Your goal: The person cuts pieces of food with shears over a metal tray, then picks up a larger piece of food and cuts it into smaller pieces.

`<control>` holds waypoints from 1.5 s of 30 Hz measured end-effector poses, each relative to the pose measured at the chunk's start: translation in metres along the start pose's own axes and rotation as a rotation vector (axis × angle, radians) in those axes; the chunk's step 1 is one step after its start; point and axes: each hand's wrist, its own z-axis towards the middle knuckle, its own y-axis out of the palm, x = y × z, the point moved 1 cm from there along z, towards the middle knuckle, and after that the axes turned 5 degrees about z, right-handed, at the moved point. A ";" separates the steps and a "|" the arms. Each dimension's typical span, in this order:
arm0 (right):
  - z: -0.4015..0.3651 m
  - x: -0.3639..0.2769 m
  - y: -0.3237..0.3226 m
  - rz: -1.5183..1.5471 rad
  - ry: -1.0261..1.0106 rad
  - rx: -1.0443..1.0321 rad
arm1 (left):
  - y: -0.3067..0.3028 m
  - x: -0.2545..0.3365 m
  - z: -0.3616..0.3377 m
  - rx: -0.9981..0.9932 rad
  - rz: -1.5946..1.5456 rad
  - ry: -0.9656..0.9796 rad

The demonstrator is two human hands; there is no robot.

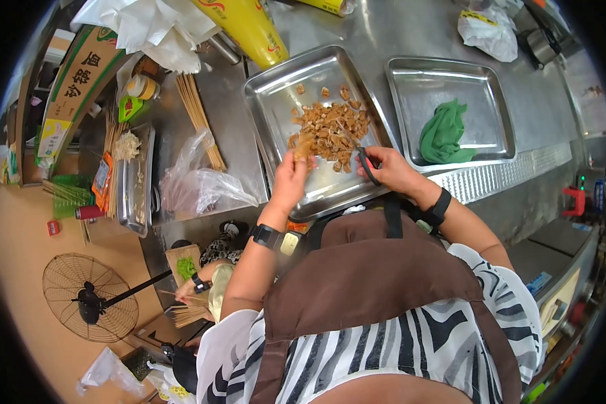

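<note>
Brown cut food pieces [330, 128] lie heaped in a large steel tray [283, 84]. Over the tray's near part, my left hand [291, 176] pinches a light brown piece of the food [304, 145]. My right hand [392, 170] is closed around the handles of black and red scissors [366, 161], whose blades point up and left over the heap. The blades are close to the food, but whether they touch a piece is unclear.
Right of the food stands a second steel tray [402, 87] with a green cloth [444, 131]. Leftward are bundled skewers [200, 121], a clear plastic bag [198, 185] and a narrow tray [141, 195]. A yellow bag [252, 30] touches the back. A co-worker's hand [187, 289] shows lower left.
</note>
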 end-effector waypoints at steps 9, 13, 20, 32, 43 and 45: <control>0.022 0.007 0.002 -0.029 0.102 -0.080 | 0.001 -0.004 0.000 0.162 -0.755 -0.215; 0.048 -0.010 0.017 -0.319 -0.063 -0.289 | -0.005 -0.009 -0.004 0.162 -0.813 -0.308; 0.100 -0.020 0.021 -0.041 -0.015 -0.015 | -0.007 0.007 -0.003 0.200 -1.001 -0.307; 0.059 -0.040 0.034 0.509 0.130 -0.250 | 0.005 0.018 0.013 0.148 -1.021 -0.200; 0.058 -0.049 0.017 0.562 0.208 0.111 | 0.008 0.019 0.020 0.172 -1.095 -0.288; 0.060 -0.044 0.015 0.205 0.024 0.244 | 0.007 0.017 0.019 0.191 -1.055 -0.269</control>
